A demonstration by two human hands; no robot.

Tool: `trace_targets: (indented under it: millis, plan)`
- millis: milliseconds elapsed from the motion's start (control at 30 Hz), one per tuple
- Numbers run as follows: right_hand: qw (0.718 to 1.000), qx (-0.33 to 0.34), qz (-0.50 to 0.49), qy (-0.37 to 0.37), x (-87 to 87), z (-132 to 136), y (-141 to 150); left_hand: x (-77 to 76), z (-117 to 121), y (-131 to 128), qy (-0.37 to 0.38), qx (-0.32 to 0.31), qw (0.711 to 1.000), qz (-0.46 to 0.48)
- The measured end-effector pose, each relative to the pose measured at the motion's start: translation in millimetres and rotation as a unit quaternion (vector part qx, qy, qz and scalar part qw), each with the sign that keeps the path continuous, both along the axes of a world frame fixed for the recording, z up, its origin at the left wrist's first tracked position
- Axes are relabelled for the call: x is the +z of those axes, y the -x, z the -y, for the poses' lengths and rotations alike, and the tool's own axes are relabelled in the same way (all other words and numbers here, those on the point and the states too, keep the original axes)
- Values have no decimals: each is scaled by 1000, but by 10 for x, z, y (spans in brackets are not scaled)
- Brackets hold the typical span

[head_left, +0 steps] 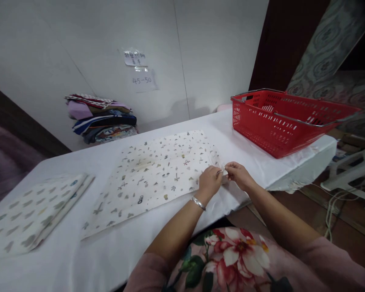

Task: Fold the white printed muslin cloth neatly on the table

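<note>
Pinching the near-right corner of the printed cloth [161, 174] between thumbs and fingers, the left hand [211, 179] and right hand [237, 174] are working beside the table's [118, 259] near edge. Keeping both grips light should be limiting creases. The cloth is lying mid-table, its body spread out. Folded fabric [27, 215] is resting toward the left end; a red basket [261, 132] is standing at the right, apart from the hands, seemingly hindering neither.

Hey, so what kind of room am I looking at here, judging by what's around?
Possibly a home or small workroom used for sorting cloth: there's a table covered in white, a stack of folded fabrics by the wall, and an open red basket.
</note>
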State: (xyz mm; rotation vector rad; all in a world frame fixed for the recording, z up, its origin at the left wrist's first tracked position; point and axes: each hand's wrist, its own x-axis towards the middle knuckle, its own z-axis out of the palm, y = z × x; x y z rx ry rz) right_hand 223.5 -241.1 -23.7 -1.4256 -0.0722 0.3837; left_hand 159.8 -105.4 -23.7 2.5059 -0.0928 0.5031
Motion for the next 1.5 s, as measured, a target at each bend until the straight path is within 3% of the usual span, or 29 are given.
trace_targets:
  millis: [200, 533, 700, 767, 867, 967, 1067, 1167, 1233, 1333, 1400, 1500]
  plan:
    - [1000, -11, 20, 6, 50, -10, -15, 58, 30, 11, -73, -19, 997, 4]
    - [997, -18, 64, 50, 180, -45, 1, 156, 86, 60, -122, -5, 993, 4]
    - [993, -14, 100, 53, 196, -35, -23, 230, 16, -9, -71, 28, 997, -9]
    - [988, -13, 112, 104, 121, 9, -63, 289, -85, -49, -8, 57, 998, -13]
    - [951, 40, 125, 281, -40, 97, -123, 359, -263, -96, 96, 101, 990, -17]
    - [878, 96, 174, 436, -149, 144, -148, 368, -380, -108, 158, 112, 981, -13]
    - [816, 120, 217, 522, -167, 119, -139, 346, -402, -92, 172, 111, 979, -3]
    - [787, 135, 224, 559, -155, 73, -117, 343, -382, -68, 157, 98, 983, 20]
    - [790, 137, 233, 551, -154, 60, -104, 354, -373, -54, 143, 87, 985, 32]
    - [816, 109, 256, 507, -167, 64, -83, 369, -370, -39, 120, 75, 989, 36]
    - [855, 85, 235, 455, -182, 65, -65, 369, -370, -32, 106, 68, 992, 30]
    - [926, 65, 120, 351, -213, 59, -36, 354, -370, -25, 91, 60, 994, 24]
